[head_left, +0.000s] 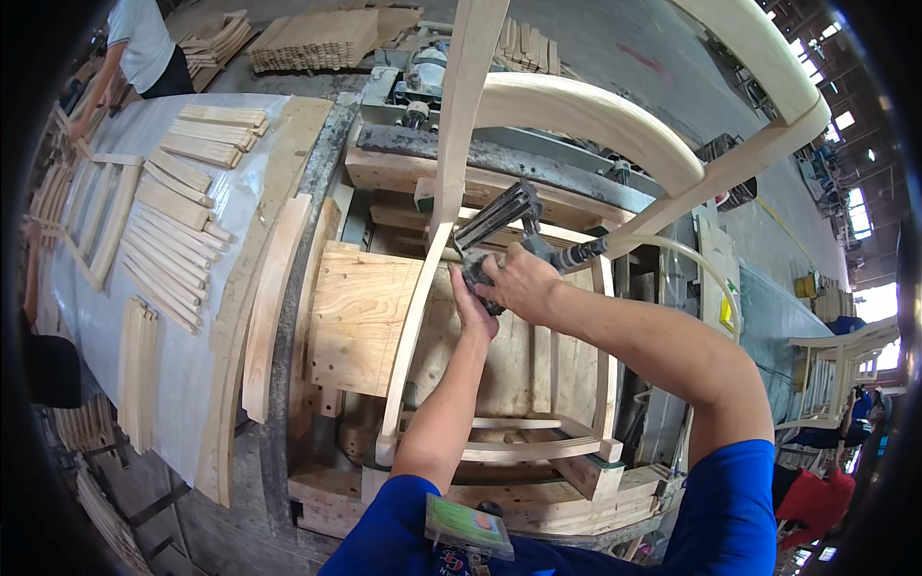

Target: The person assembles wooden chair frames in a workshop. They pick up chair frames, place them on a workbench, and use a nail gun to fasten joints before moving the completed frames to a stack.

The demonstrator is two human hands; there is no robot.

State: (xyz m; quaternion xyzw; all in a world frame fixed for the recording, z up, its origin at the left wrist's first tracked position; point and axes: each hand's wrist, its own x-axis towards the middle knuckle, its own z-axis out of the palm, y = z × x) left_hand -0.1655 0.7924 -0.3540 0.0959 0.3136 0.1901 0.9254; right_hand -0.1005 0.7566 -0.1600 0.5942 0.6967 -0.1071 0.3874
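A dark pneumatic nail gun (501,219) is held over the middle of a pale wooden chair frame (427,278). My right hand (526,282) is wrapped round it from the right, close to the air hose fitting. Pressed to its lower end is my left hand (473,305), its fingers closed and partly hidden behind the tool. The gun lies beside the frame's curved left rail; its contact point with the wood is hidden. A pale air hose (696,257) bends away to the right.
The chair frame's curved arm (595,120) and tall post rise close ahead. A clamping bench (331,499) surrounds the frame. On the left, a covered table (91,317) carries several wooden slats (168,250). A person (149,48) stands far left; chairs (836,370) stand right.
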